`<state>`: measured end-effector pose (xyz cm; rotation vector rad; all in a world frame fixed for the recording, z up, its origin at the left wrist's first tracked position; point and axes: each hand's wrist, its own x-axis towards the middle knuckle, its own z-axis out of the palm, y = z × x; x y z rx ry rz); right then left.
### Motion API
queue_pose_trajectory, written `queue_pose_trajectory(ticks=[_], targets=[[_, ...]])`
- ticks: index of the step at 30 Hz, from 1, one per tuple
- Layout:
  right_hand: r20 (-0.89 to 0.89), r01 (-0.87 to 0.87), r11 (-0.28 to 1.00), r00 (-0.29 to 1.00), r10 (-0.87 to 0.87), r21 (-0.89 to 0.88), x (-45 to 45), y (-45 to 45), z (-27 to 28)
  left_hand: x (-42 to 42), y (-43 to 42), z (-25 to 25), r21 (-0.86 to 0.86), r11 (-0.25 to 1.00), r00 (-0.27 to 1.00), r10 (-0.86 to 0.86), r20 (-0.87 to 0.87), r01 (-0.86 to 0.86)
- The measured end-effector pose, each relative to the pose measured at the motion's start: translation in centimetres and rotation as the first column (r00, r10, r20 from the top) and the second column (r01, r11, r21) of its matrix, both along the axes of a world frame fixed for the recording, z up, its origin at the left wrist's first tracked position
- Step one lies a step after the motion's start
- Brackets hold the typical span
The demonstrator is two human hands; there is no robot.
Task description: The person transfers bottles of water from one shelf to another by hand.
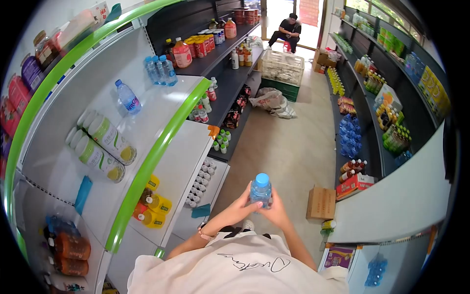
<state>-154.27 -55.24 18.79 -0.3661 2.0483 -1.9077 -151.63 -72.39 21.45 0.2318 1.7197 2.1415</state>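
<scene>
A clear water bottle with a light blue cap stands upright in front of my body, held between both palms. My left hand wraps its left side, the thumb lying across the front. On the other side my right hand closes around the bottle, its fingers partly hidden behind it. To the left, a single water bottle with a purple label stands on the white shelf. Several blue-capped water bottles are grouped at that shelf's far end.
White-and-green cans sit on the left shelf, with yellow-labelled bottles lower down. A cardboard box stands on the floor at right. Crates and a plastic sack lie along the aisle. A person sits by the doorway.
</scene>
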Motion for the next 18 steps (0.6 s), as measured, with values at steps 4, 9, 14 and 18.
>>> queue_pose_trajectory(ticks=[4, 9, 14, 18], targets=[[0.169, 0.004, 0.992, 0.985, 0.018, -0.125, -5.3, -1.6, -1.0, -5.3, -2.7, 0.8, 0.023, 1.000, 0.996, 0.006, 0.094, -0.008], [0.178, -0.098, 0.991, 0.977, 0.113, -0.091, -12.0, -5.1, -3.3, -11.1, -5.8, -2.2, 0.092, 0.996, 0.992, 0.007, 0.124, -0.018], [0.199, -0.140, 0.956, 0.961, 0.194, -0.257, -20.8, -10.3, -4.4, -18.8, -11.0, -3.9, 0.040, 0.991, 0.982, 0.121, 0.143, -0.128], [0.110, -0.209, 0.960, 0.966, 0.232, -0.187, -29.2, -15.2, -1.7, -25.3, -14.7, -0.2, -0.185, 0.950, 0.968, 0.250, -0.032, -0.251]])
